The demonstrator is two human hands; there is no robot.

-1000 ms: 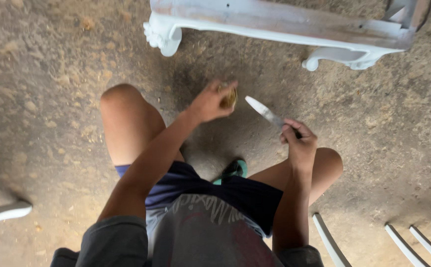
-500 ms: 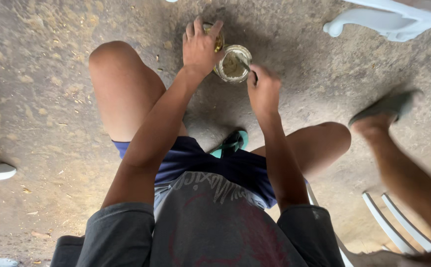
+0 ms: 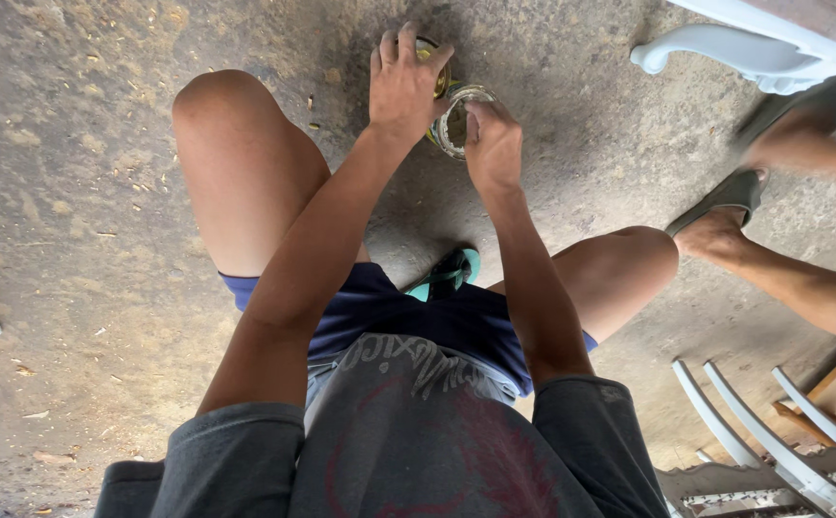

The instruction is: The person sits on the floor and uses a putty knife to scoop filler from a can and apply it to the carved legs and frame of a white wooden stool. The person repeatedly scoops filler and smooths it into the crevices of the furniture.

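Left hand [image 3: 405,84] grips a yellowish object [image 3: 434,77], mostly hidden. Right hand [image 3: 492,144] pinches the round glass jar [image 3: 456,120] at its 5 o'clock rim. Jar sits at 12 o'clock, on the dirt ground [image 3: 73,221].

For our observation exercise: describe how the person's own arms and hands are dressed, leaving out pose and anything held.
Both arms are bare from short grey sleeves down. The left hand and right hand wear no gloves; no rings, watch or bands are visible. Fingers are uncovered.

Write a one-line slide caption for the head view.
Seated person's left hand and right hand grip a small round metal can above the bare concrete floor.
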